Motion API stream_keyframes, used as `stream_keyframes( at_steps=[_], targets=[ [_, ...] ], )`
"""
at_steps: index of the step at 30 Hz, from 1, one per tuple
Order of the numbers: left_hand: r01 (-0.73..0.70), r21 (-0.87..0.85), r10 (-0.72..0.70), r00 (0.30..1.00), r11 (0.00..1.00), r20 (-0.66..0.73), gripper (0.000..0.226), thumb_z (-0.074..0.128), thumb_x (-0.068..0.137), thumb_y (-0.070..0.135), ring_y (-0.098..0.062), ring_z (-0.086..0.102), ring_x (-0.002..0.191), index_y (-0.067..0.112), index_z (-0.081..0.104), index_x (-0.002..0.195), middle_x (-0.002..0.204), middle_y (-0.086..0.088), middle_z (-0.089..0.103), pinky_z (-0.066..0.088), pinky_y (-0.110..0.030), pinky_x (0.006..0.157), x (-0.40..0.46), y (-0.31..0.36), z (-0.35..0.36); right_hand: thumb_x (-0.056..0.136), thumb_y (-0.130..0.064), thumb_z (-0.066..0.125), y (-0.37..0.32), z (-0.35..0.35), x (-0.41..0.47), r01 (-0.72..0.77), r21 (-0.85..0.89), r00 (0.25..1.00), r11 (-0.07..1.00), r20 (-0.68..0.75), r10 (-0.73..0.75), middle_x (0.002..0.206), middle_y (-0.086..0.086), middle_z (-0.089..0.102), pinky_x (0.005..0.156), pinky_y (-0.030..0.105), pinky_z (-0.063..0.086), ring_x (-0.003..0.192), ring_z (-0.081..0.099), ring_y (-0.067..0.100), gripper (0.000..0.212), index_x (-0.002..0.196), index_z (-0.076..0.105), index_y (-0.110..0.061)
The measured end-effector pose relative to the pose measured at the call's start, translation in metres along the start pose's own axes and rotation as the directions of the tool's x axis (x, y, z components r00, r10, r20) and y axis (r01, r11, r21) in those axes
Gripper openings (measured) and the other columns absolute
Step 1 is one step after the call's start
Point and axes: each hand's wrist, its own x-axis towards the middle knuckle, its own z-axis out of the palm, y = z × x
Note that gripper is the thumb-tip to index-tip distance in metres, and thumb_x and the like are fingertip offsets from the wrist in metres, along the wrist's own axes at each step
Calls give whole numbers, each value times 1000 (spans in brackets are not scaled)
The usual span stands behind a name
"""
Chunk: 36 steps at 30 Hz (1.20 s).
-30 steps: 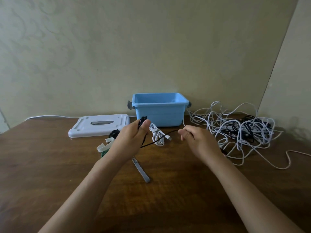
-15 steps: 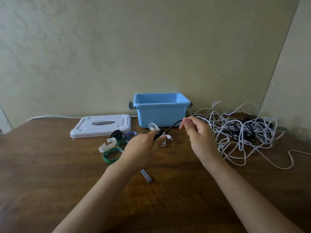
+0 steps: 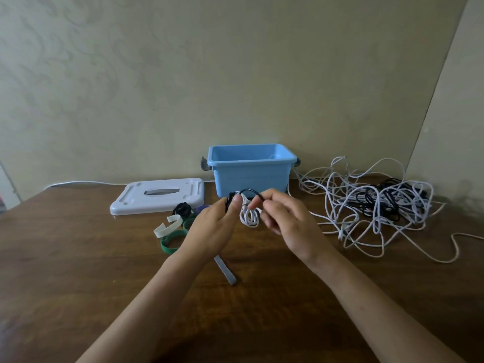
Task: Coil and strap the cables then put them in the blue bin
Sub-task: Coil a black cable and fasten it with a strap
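2 hands working over the bench [image 3: 78, 271]. left hand [image 3: 212, 229] is gripping 1 black cable [image 3: 248, 191] w/ curled fingers, right hand [image 3: 285, 224] is pinching its arc. 1 coiled white cable [image 3: 248, 217] is lying btwn them. 1 blue bin [image 3: 248, 174] is standing behind, 1 white lid [image 3: 159, 196] at its left. tangled pile [image 3: 372, 203] at right, cable count unclear. approx 5 straps [image 3: 171, 241] are lying at left.

A dark brown wood grain is shown by the table [image 3: 78, 271]. The bin [image 3: 251, 176] is light blue with grey latches. The lid [image 3: 157, 196] is white. The cable tangle [image 3: 372, 203] is mixed white and black. A black cable [image 3: 250, 191] and a white coil [image 3: 249, 217] are seen. The straps are green [image 3: 170, 243], cream [image 3: 167, 226], black [image 3: 182, 207] and grey [image 3: 225, 269]. The wall [image 3: 183, 74] is beige with a faint swirl pattern.
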Motion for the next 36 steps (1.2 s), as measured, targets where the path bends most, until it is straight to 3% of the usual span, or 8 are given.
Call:
stream_keyframes(
  at_steps=[3, 9, 13, 17, 21, 26, 32, 36],
  targets=[
    [49, -224, -50, 999, 973, 3, 54, 32, 102, 58, -12, 52, 66, 19, 61, 81, 66, 10, 54, 40, -34, 69, 0, -1, -1, 108, -25, 46, 2, 5, -3, 18, -72, 999, 997, 51, -14, 71, -10, 56, 66, 23, 43, 69, 52, 5, 24, 101, 69, -25],
    [61, -385, -29, 996, 921, 89, 64, 33, 91, 73, -9, 41, 53, 15, 53, 72, 57, 7, 48, 34, -28, 60, -4, 8, -6, 105, -28, 53, 3, 14, -7, -25, -245, 992, 969, 111, 54, 75, -11, 61, 68, 19, 45, 73, 58, 4, 16, 104, 69, -31],
    [17, -376, 12, 997, 926, 74, 51, 43, 97, 61, -10, 45, 54, 14, 55, 79, 61, 7, 49, 37, -30, 56, -3, 7, -2, 104, -30, 56, 9, 25, -9, -6, -310, 990, 951, 135, 50, 71, -8, 64, 66, 36, 51, 67, 63, 15, 16, 103, 72, -28],
    [10, -320, -9, 1000, 947, 3, 54, 35, 102, 51, -15, 48, 60, 2, 55, 87, 68, -3, 49, 40, -33, 57, -1, 8, -1, 104, -36, 55, 9, 25, -10, -31, -341, 980, 940, 175, 96, 69, -2, 67, 64, 37, 51, 62, 63, 16, 22, 96, 73, -26],
    [-62, -262, 49, 997, 963, -57, 49, 31, 104, 48, -13, 45, 60, 14, 51, 75, 64, 1, 47, 36, -34, 64, 0, 9, 4, 106, -41, 47, 9, 31, -9, -67, -440, 964, 895, 205, 172, 70, 0, 69, 66, 25, 48, 64, 65, 11, 35, 90, 72, -21],
    [-131, -376, 112, 991, 917, -73, 47, 28, 103, 49, -8, 45, 52, 19, 55, 79, 57, 4, 48, 38, -26, 56, 0, 12, 9, 107, -45, 40, 12, 43, -11, -97, -452, 930, 887, 277, 243, 68, 4, 70, 74, 27, 50, 62, 65, 13, 50, 84, 72, -14],
    [-31, -583, 62, 997, 812, 34, 47, 32, 103, 47, -10, 36, 47, 13, 58, 85, 54, 2, 40, 31, -21, 45, -4, 17, 10, 107, -44, 42, 21, 36, -8, -111, -508, 933, 854, 243, 266, 56, -16, 59, 66, 20, 40, 56, 56, 0, 50, 78, 72, -16],
    [-46, -509, 35, 999, 859, -31, 53, 34, 95, 56, -8, 33, 43, 12, 60, 81, 51, 5, 38, 27, -20, 43, -2, 15, -5, 104, -47, 49, 24, 15, -5, -109, -585, 921, 804, 245, 303, 69, -10, 64, 64, 24, 42, 64, 60, 5, 42, 78, 71, -23]
  ],
)
